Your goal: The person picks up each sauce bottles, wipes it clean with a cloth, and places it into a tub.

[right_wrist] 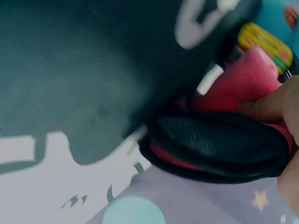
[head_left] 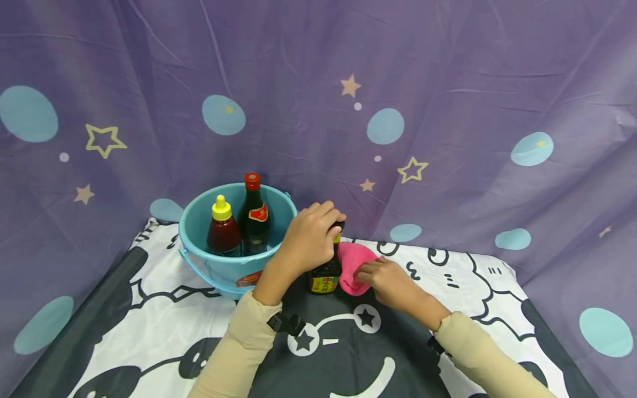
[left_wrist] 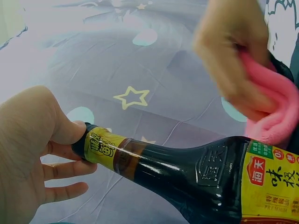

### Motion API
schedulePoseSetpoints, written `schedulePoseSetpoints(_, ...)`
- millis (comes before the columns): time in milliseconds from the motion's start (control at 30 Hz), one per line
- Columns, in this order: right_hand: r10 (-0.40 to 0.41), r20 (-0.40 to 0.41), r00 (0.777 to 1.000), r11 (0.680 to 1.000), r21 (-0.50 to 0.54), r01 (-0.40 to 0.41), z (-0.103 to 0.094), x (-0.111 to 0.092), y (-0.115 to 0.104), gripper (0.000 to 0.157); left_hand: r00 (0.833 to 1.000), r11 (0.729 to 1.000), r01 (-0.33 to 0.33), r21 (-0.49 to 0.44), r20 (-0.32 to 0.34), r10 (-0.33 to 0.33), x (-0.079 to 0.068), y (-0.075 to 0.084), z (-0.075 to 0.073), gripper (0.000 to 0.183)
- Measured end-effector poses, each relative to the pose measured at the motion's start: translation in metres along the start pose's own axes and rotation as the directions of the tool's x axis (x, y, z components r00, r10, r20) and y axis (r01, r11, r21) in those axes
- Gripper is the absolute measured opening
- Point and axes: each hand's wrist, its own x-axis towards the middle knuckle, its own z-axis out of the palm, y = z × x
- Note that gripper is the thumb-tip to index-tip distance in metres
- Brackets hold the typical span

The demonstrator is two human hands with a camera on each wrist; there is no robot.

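Observation:
My left hand [head_left: 309,239] holds a dark soy sauce bottle [left_wrist: 196,168] by its cap, thumb and fingers around the top. The bottle stands upright on the patterned cloth in the head view, a yellow label [head_left: 323,284] low on its side. Just right of it, my right hand [head_left: 390,283] grips a bunched pink cloth [head_left: 352,260], which is right against the bottle's side. In the right wrist view a black folded part [right_wrist: 215,144] shows along the pink cloth, under the fingers.
A light-blue bucket [head_left: 186,232] stands left of the bottle. Inside it are a red-capped dark bottle [head_left: 255,221] and a yellow-capped sauce bottle [head_left: 224,235]. A purple curtain [head_left: 308,83] hangs behind. The black-and-white patterned cloth [head_left: 318,381] covers the surface.

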Motion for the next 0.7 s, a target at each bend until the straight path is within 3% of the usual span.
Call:
schedulePoseSetpoints(100, 0.104, -0.063, 0.993, 0.993, 0.061, -0.101, -0.016, 0.001, 0.010, 0.045, 1.000, 1.000, 0.000, -0.005, -0.002, 0.000, 0.000, 0.000, 0.000, 0.016)
schedulePoseSetpoints(200, 0.216, -0.149, 0.965, 0.974, 0.095, -0.204, -0.032, 0.005, 0.019, 0.045, 1.000, 1.000, 0.003, -0.010, -0.002, -0.003, -0.001, 0.000, 0.000, 0.016)
schedulePoseSetpoints(400, 0.354, -0.378, 0.856, 0.935, 0.160, -0.316, -0.056, 0.016, 0.022, 0.038, 1.000, 1.000, 0.013, -0.008, 0.006, -0.013, -0.001, -0.001, 0.001, 0.017)
schedulePoseSetpoints(500, 0.352, -0.480, 0.803, 0.936, 0.194, -0.294, -0.060, 0.025, 0.013, 0.035, 1.000, 1.000, 0.025, -0.009, 0.018, -0.025, 0.000, -0.001, 0.000, 0.016)
schedulePoseSetpoints(567, 0.332, -0.527, 0.783, 0.943, 0.197, -0.267, -0.059, 0.031, 0.006, 0.034, 0.999, 0.999, 0.032, -0.007, 0.027, -0.031, 0.000, 0.000, 0.000, 0.014)
schedulePoseSetpoints(633, 0.292, -0.558, 0.777, 0.956, 0.181, -0.229, -0.056, 0.037, -0.001, 0.034, 0.999, 1.000, 0.031, -0.001, 0.032, -0.031, 0.000, 0.000, 0.000, 0.012)
schedulePoseSetpoints(700, 0.235, -0.573, 0.785, 0.972, 0.140, -0.189, -0.052, 0.043, -0.006, 0.032, 0.999, 1.000, 0.022, 0.009, 0.029, -0.022, 0.000, 0.000, -0.001, 0.011)
